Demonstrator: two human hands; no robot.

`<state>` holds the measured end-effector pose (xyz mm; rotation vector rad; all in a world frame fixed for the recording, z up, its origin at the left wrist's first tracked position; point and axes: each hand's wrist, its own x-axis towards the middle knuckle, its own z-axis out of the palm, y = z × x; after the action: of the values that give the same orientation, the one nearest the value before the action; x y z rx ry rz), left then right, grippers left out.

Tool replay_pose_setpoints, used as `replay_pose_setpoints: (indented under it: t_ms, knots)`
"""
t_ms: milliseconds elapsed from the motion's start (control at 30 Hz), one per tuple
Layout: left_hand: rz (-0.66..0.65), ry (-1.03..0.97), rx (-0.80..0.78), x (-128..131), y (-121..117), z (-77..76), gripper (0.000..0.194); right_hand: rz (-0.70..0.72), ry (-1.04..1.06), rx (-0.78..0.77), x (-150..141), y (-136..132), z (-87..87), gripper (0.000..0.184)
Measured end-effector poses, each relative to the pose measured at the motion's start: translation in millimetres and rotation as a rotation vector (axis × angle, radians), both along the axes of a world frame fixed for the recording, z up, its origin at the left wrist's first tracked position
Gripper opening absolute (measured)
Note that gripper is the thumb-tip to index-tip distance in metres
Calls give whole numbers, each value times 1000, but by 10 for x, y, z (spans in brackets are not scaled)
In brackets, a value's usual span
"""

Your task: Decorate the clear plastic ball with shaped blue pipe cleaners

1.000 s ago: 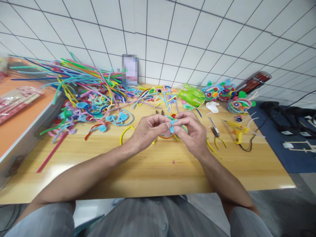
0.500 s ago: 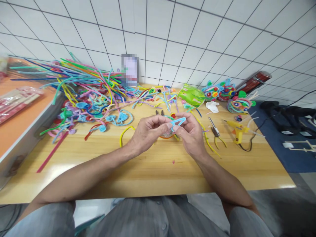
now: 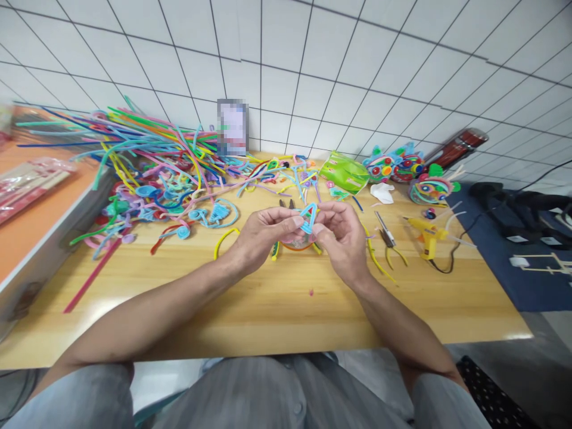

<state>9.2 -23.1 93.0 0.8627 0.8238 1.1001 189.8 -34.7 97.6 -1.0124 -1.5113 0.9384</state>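
Between my two hands is a light-blue pipe cleaner [image 3: 308, 227] bent into a small triangle. My left hand [image 3: 267, 235] pinches its left side between thumb and fingers. At the other side, the thumb and fingers of my right hand [image 3: 340, 238] are closed on it as well. Just below and behind the triangle sits a round piece with an orange rim [image 3: 298, 248], mostly hidden by my hands. Dark tips of a tool [image 3: 286, 204] show beyond my left fingers. A yellow pipe cleaner [image 3: 223, 239] curves on the table left of my left hand.
A big tangle of coloured pipe cleaners [image 3: 156, 173] fills the left back. On the right are pliers [image 3: 395, 253], a box cutter [image 3: 384, 228] and a yellow glue gun [image 3: 429, 241] with its cord. Decorated colourful heads [image 3: 431, 190] and a green packet [image 3: 344, 173] stand near the wall.
The blue pipe cleaner has turned from lying sideways to a triangle with its point up. My hands have shifted slightly left and stay closed on it.
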Motion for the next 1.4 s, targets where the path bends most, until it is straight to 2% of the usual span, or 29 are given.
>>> replay_pose_setpoints:
  t_ms: [200, 500, 700, 833, 1033, 1267, 1400]
  knots:
    - [71, -33, -17, 25, -14, -9, 43, 6, -150, -13, 16, 25, 21, 10]
    - [88, 46, 63, 40, -31, -40, 42, 15, -158, -29, -24, 65, -81, 16]
    - [61, 22, 18, 48, -14, -89, 47, -31, -149, -1, -9, 94, -104, 18]
    - [24, 51, 50, 39, -8, -45, 48, -12, -135, -23, 23, 96, -52, 16]
    - [45, 137, 147, 7, -21, 28, 46, 33, -168, 9, 61, 65, 26, 15]
    - [89, 174, 262, 35, -97, 46, 39, 23, -100, -15, 18, 60, -45, 24]
    - [71, 203, 275, 29, -104, 56, 39, 29, -104, -7, -3, 55, -61, 32]
